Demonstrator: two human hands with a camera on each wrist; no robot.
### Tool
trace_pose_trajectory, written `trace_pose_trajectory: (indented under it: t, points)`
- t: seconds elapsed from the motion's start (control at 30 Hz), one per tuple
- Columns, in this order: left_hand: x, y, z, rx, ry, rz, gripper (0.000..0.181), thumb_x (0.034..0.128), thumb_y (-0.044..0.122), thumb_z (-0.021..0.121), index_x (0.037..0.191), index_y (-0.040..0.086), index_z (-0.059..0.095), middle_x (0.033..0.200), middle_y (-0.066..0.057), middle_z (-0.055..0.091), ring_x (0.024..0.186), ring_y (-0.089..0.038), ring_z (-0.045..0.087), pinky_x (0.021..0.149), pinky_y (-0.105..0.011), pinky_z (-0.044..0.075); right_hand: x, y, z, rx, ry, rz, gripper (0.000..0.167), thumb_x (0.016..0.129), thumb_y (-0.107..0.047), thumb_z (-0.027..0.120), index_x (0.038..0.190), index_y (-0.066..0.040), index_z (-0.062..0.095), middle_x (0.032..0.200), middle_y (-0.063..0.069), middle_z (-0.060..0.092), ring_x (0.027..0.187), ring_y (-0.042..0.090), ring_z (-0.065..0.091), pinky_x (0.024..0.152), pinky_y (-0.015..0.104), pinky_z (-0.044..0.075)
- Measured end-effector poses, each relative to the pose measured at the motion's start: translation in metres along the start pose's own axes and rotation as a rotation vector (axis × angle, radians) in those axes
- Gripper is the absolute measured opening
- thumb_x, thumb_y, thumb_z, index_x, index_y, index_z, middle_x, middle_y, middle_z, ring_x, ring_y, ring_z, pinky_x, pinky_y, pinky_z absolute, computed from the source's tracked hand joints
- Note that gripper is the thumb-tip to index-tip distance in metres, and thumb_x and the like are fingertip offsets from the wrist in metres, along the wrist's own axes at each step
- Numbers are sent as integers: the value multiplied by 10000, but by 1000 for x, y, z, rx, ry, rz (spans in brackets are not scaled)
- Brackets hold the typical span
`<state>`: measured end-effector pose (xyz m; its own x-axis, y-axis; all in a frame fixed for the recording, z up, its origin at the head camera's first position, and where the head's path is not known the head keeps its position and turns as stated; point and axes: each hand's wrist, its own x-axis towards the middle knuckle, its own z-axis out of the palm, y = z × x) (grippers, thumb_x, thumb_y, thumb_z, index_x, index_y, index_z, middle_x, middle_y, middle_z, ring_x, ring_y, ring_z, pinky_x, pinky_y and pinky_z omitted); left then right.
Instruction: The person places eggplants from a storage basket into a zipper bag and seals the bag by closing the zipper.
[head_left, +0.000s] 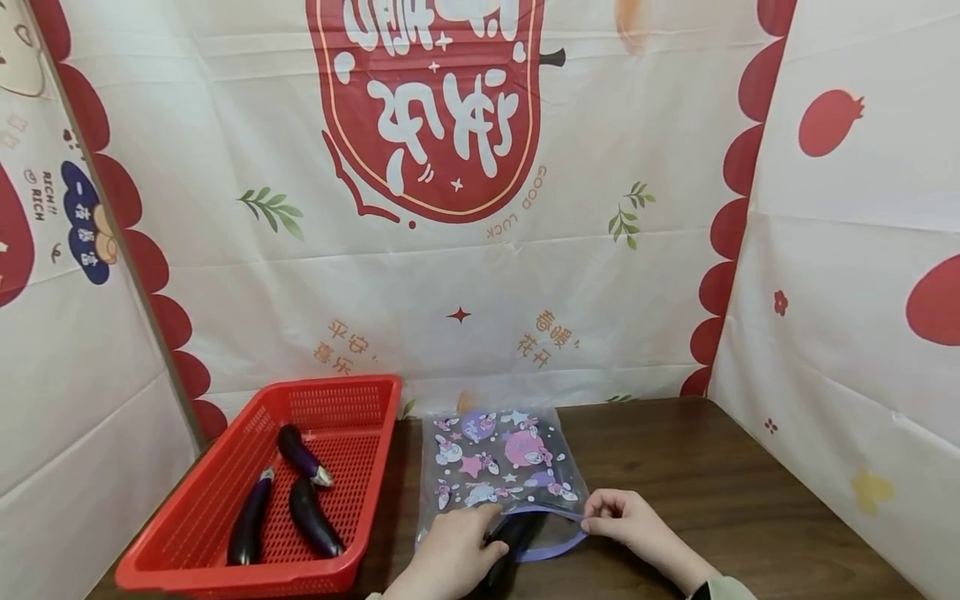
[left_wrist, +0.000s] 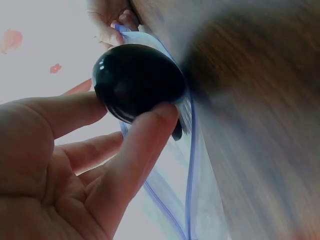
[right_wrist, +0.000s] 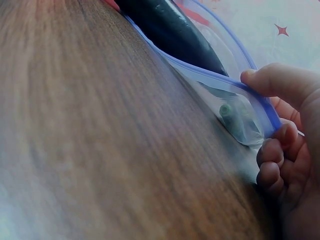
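A dark eggplant (head_left: 519, 533) lies partly inside the mouth of a clear zip bag (head_left: 480, 454) printed with pink and purple figures. My left hand (head_left: 455, 550) grips its rounded end, which in the left wrist view shows as a glossy black eggplant (left_wrist: 135, 80) between thumb and fingers. With thumb and fingertips my right hand (head_left: 633, 529) pinches the right corner of the bag's purple zip edge (head_left: 558, 548), and the mouth stands apart. The right wrist view shows the eggplant (right_wrist: 175, 35) passing into the opening, its stem end seen through the plastic.
To the left stands a red plastic basket (head_left: 378, 467) with three eggplants (head_left: 315, 518) in it. The brown wooden table (head_left: 675, 467) stretches to the right of the bag. White printed cloth walls (head_left: 450, 275) close off the back and both sides.
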<state>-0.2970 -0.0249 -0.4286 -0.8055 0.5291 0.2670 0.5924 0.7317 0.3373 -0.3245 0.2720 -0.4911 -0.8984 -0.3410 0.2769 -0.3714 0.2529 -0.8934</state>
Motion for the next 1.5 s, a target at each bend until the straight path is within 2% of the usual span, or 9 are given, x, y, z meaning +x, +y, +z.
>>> trace_pose_trajectory:
  t: [0.2, 0.37, 0.53, 0.67, 0.8, 0.9, 1.07, 1.3, 1.5]
  points:
    - [-2, -4, 2, 39, 83, 84, 441, 816, 212, 752, 1245, 196, 647, 905, 29, 680, 817, -140, 648, 674, -341, 514, 2, -1, 2, -16, 12, -7, 106, 830, -59, 713, 848, 4, 629, 613, -98, 454, 545, -1, 408, 482, 206, 347]
    - [-4, -3, 1, 37, 102, 122, 495, 826, 129, 732, 1288, 273, 626, 1027, 22, 682, 802, -166, 656, 635, -330, 514, 2, -1, 1, -6, 8, 8, 142, 834, -61, 711, 865, 42, 619, 612, -92, 458, 543, 3, 408, 484, 200, 344]
    - [-5, -2, 2, 51, 97, 161, 399, 824, 84, 724, 1158, 282, 631, 992, 39, 678, 770, -156, 654, 613, -307, 503, -2, 0, 2, -5, 12, 12, 157, 833, -69, 715, 870, 50, 619, 609, -96, 456, 539, -1, 406, 481, 204, 345]
    - [-4, -2, 1, 86, 90, 170, 235, 831, 103, 708, 969, 273, 625, 847, 80, 626, 700, -137, 621, 574, -280, 465, -3, 1, 1, -6, 14, 4, 146, 835, -56, 708, 870, 54, 619, 606, -101, 442, 533, -5, 395, 477, 206, 341]
    - [-3, -2, 0, 104, 95, 187, 124, 838, 130, 704, 862, 245, 665, 801, 123, 607, 724, -98, 619, 615, -255, 474, -3, 0, 1, -4, 13, -6, 86, 832, -21, 692, 858, 26, 625, 602, -104, 434, 523, -8, 388, 465, 203, 333]
    - [-2, -3, -1, 88, 56, 177, 70, 841, 205, 728, 893, 229, 687, 836, 127, 635, 776, -73, 619, 667, -265, 488, -2, -1, 1, -3, 8, -5, 80, 833, -22, 692, 857, 18, 627, 603, -102, 435, 522, -6, 389, 462, 205, 334]
    - [0, -4, -5, 49, -77, 117, 247, 776, 332, 793, 965, 211, 691, 880, 125, 642, 798, -54, 590, 707, -282, 486, -2, -1, 0, -4, 5, 10, 142, 837, -61, 709, 869, 44, 619, 607, -98, 440, 530, -2, 394, 474, 207, 340]
    - [1, -4, -12, 55, -210, 98, 498, 653, 223, 861, 1128, 198, 711, 1061, 109, 661, 954, -67, 605, 782, -290, 498, -3, -1, -1, 4, 23, -7, 95, 838, -40, 700, 853, 8, 618, 605, -101, 443, 522, -5, 395, 462, 202, 339]
    - [0, -4, -13, 43, -279, 55, 544, 668, 226, 853, 1187, 183, 695, 1097, 94, 667, 966, -79, 610, 796, -308, 504, -4, -2, 1, 15, 16, -13, 69, 846, -34, 691, 855, -12, 626, 612, -105, 460, 518, -9, 401, 450, 201, 344]
